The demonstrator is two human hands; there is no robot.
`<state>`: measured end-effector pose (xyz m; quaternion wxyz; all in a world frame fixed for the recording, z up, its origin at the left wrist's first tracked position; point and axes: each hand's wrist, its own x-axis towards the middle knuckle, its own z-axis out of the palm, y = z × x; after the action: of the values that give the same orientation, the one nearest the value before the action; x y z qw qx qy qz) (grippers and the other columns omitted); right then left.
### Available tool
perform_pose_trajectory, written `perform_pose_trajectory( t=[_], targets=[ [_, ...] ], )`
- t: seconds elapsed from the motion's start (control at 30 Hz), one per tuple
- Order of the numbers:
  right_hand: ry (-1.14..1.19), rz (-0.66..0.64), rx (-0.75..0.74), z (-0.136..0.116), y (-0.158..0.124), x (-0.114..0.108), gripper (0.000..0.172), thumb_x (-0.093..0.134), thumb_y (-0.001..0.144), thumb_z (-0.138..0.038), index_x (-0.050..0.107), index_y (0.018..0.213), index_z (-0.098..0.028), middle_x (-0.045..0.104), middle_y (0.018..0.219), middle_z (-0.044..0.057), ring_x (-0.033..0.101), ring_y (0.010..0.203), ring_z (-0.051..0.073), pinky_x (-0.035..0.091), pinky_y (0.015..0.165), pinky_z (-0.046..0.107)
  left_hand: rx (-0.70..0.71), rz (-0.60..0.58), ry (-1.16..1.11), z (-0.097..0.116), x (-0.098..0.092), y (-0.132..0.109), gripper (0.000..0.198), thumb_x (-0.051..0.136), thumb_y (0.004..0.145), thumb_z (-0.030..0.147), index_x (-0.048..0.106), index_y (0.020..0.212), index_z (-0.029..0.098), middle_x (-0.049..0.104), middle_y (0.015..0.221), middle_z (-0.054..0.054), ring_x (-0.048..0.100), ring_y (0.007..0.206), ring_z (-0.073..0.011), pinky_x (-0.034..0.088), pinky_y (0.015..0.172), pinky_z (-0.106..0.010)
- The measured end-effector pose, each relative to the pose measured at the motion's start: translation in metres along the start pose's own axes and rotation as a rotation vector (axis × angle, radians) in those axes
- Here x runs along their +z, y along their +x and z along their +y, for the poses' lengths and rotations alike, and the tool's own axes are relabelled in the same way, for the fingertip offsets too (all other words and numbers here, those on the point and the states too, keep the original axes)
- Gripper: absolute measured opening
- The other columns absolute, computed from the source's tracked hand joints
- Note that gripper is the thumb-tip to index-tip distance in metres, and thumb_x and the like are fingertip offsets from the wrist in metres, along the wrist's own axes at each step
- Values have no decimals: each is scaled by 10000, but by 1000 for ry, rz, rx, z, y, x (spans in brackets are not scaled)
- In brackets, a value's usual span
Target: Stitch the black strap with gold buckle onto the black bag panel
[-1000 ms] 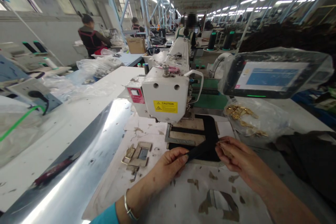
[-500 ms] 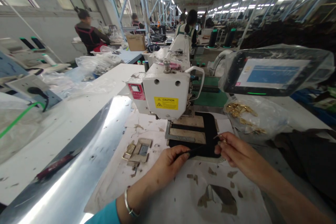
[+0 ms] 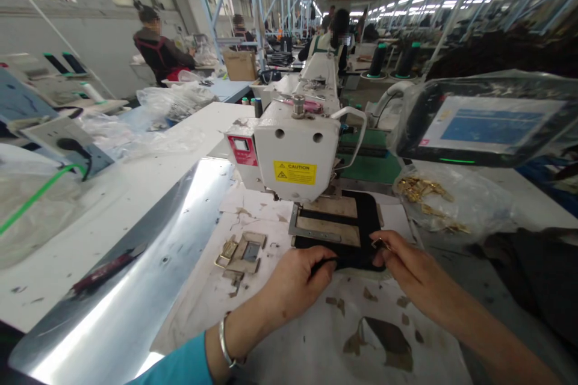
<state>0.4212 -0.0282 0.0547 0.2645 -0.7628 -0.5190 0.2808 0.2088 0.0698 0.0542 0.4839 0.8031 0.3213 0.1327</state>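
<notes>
A black strap [image 3: 351, 263] lies at the near edge of the metal clamp frame [image 3: 327, 224] under the white sewing machine [image 3: 293, 156]. My left hand [image 3: 295, 283] pinches the strap's left end, a bracelet on the wrist. At the strap's right end my right hand [image 3: 410, 267] grips it, with a small gold metal piece at the fingertips. Both hands rest low on the worn white table [image 3: 307, 343].
A plastic-wrapped control screen [image 3: 483, 126] stands at the right above a bag of gold buckles [image 3: 433, 198]. Small metal plates [image 3: 241, 252] lie left of the clamp. A shiny metal sheet [image 3: 149, 277] runs along the left. Other people work at benches behind.
Both hands have moved forward with the strap, from the open table toward the clamp frame. The strap now lies flat against the frame's near edge.
</notes>
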Motion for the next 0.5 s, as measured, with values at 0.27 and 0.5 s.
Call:
perform_pose_trajectory(
  t=[0.27, 0.5],
  targets=[
    [-53, -46, 4, -6, 5, 2, 416, 378, 843, -482, 584, 1126, -257, 607, 674, 20, 603, 697, 247, 415, 695, 401, 10, 13, 73, 2, 0, 15, 251, 497, 904, 301, 723, 903, 193, 702, 745, -15, 607, 690, -167, 415, 603, -264],
    [432, -152, 220, 18, 64, -3, 377, 778, 607, -589, 659, 691, -242, 523, 530, -30, 423, 494, 110, 324, 440, 235, 285, 213, 757, -19, 19, 45, 469, 421, 980, 323, 489, 1385, 97, 597, 1377, -149, 521, 1289, -308, 357, 1140, -503]
  ],
)
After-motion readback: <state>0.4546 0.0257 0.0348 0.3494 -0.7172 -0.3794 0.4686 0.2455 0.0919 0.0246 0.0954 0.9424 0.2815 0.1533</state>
